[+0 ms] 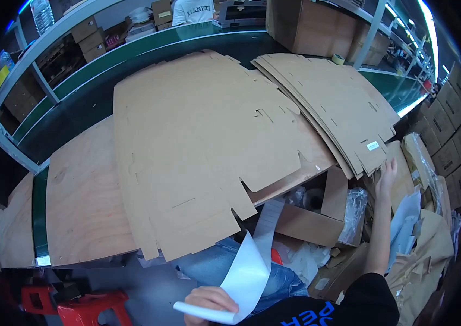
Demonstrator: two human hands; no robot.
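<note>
My left hand point(209, 303) is at the lower edge, closed around the rolled end of a long white label strip point(248, 266). The strip runs up over my lap toward an open cardboard box. Out to the right, my right hand point(387, 173) is beside the near corner of a stack of flat cardboard sheets point(328, 98); its fingers are extended and seem to hold nothing. A small white label point(372, 145) is stuck on the top sheet near that corner. Another flat, die-cut cardboard sheet point(198, 141) covers the middle of the bench.
Bare plywood point(86, 195) shows at the bench's left. Below its right side are the open box point(309, 223), plastic wrap and crumpled brown paper point(423, 255). Red stools point(92, 309) stand lower left. A green-edged conveyor point(73, 119) runs behind; a person point(193, 12) is beyond it.
</note>
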